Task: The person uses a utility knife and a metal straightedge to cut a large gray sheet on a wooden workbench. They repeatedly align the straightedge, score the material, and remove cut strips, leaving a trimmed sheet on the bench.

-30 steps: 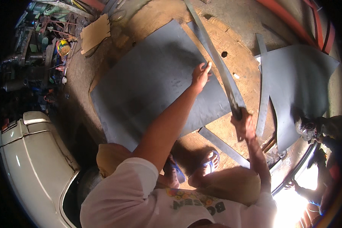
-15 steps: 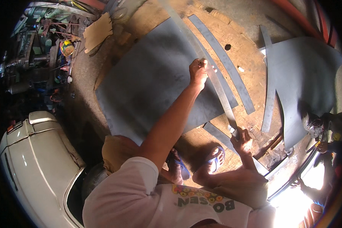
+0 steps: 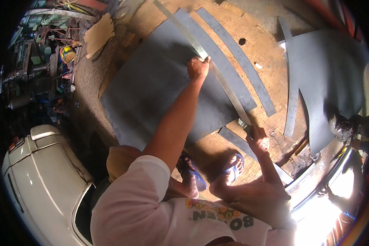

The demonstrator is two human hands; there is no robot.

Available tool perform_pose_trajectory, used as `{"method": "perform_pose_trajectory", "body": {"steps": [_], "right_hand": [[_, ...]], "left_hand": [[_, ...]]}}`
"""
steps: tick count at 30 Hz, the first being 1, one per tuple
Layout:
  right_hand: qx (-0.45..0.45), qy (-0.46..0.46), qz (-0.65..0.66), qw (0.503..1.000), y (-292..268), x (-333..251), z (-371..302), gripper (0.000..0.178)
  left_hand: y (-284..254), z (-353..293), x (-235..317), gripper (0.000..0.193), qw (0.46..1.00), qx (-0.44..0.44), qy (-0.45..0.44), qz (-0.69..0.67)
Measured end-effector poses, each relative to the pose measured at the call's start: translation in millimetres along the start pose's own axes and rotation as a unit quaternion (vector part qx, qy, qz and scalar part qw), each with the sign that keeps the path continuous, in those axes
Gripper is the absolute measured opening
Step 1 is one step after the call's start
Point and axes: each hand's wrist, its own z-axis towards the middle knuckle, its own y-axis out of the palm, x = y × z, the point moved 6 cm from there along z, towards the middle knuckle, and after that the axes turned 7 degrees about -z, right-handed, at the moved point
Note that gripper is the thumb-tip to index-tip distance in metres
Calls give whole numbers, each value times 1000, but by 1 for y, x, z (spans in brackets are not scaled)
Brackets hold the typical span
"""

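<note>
A long metal straightedge (image 3: 229,93) runs slantwise over a large dark grey sheet (image 3: 151,88), from the far edge toward my feet. My left hand (image 3: 198,69) is closed around it near the middle of its length. At the near end my right hand (image 3: 259,140) is closed too, its fingers around the straightedge's tip. A small pale piece (image 3: 242,122) shows beside that tip; I cannot make out what it is. A narrow grey strip (image 3: 238,61) lies just right of the sheet, apart from it.
The sheet rests on a worn wooden board (image 3: 270,78). Another grey strip (image 3: 291,82) and a second sheet (image 3: 328,86) lie at the right. Another person's hand (image 3: 326,192) shows at the lower right. A cream vehicle body (image 3: 45,176) stands left, machinery (image 3: 33,69) behind it.
My left hand and the straightedge have shifted left, farther onto the large sheet. My right hand has moved slightly left and away from me with the near end.
</note>
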Motion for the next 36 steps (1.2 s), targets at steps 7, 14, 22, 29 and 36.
{"method": "perform_pose_trajectory", "body": {"steps": [7, 14, 22, 29, 36], "right_hand": [[28, 11, -15, 999, 12, -10, -5, 53], [7, 46, -25, 999, 13, -9, -6, 54], [43, 33, -46, 997, 13, -7, -10, 50], [43, 33, -36, 998, 12, -7, -10, 51], [46, 23, -38, 998, 11, -7, -8, 51]], "left_hand": [[1, 40, -4, 102, 979, 30, 92, 182], [10, 58, -10, 97, 973, 44, 157, 161], [2, 53, -9, 90, 974, 71, 157, 149], [-2, 49, -6, 90, 978, 60, 148, 136], [0, 53, -9, 91, 978, 66, 152, 129]]}}
